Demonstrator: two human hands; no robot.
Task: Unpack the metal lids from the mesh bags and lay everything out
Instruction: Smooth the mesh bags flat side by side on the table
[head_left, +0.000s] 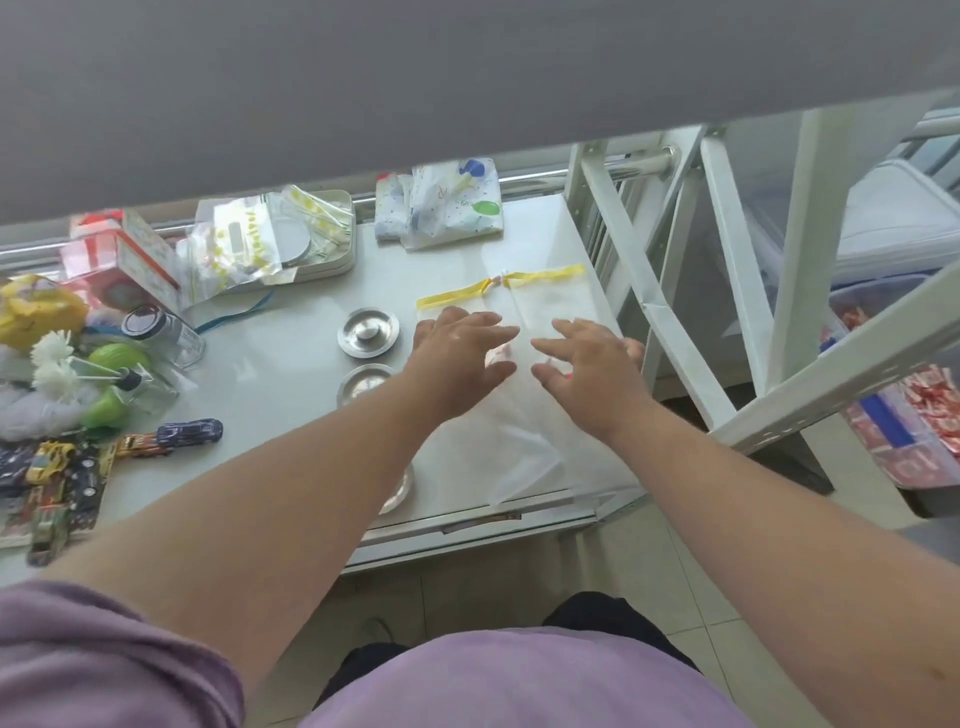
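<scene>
Toy cars (57, 467) lie at lower left, a jar (165, 332) and green toy (111, 358) above them, a scale (311, 244) and patterned cloth (441, 208) along the top.

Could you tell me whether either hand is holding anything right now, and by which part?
Nothing is gripped: the left hand and right hand lie open, fingers spread, flat over the mesh bags.

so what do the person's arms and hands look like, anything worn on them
Both forearms are bare. The left hand and right hand show no gloves, rings, watch or bracelet. A short lilac sleeve covers the left upper arm, matching the lilac top. The right sleeve is out of view.
</scene>
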